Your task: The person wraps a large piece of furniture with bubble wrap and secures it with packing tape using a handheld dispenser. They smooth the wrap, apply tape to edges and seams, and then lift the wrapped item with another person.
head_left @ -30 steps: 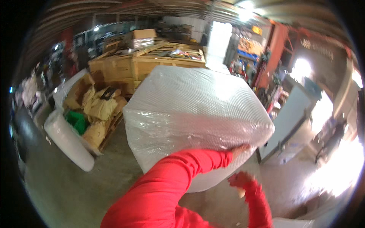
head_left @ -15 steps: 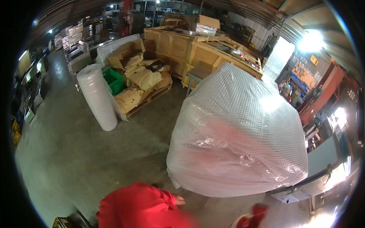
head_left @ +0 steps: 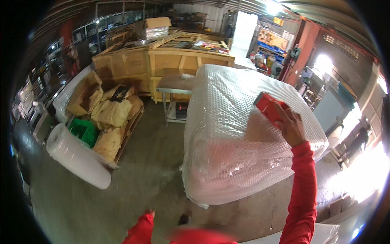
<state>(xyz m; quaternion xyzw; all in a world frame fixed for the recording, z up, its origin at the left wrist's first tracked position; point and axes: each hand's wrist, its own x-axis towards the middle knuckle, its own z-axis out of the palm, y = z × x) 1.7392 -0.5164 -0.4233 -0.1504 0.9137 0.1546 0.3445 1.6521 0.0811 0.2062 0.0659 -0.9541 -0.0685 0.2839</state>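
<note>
A large block wrapped in clear bubble wrap (head_left: pixel 239 134) stands on the concrete floor in front of me. My right hand (head_left: pixel 290 124), on a red-sleeved arm, is raised against its upper right side and holds a red tape dispenser (head_left: pixel 269 106) pressed on the wrap. My left hand (head_left: pixel 149 212) hangs low near the bottom edge, away from the block; only its fingertips show past the red sleeve and I cannot see anything in it.
A roll of bubble wrap (head_left: pixel 77 158) lies on the floor at left beside a pallet with yellowish bags (head_left: pixel 111 116) and a green crate (head_left: pixel 83 129). Wooden crates (head_left: pixel 162 61) and a metal table (head_left: pixel 174 87) stand behind. Grey cabinets (head_left: pixel 331 110) sit at right.
My view has swung so the wrapped block is centred. My right hand has risen from the lower edge onto the block's upper right with the red dispenser; my left arm has dropped low.
</note>
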